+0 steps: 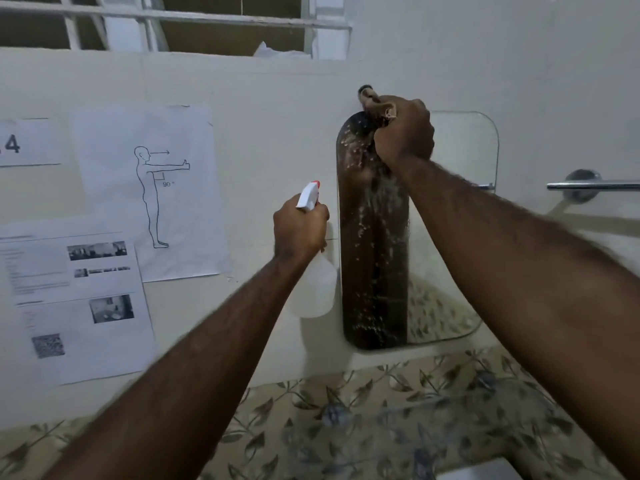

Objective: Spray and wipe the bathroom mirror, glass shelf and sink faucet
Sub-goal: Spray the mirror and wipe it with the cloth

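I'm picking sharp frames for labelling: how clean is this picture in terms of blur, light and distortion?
Head view: dim, flat indoor light with no hard glare; the right hand at the top of the mirror is slightly smeared, as are both forearms; the spray bottle in the left hand reads soft; wide-angle bending curves the window bars; droplets on the mirror stay visible.

wall sheet (29, 143): "4" | figure diagram sheet (149, 188): "90°" | other print unreadable
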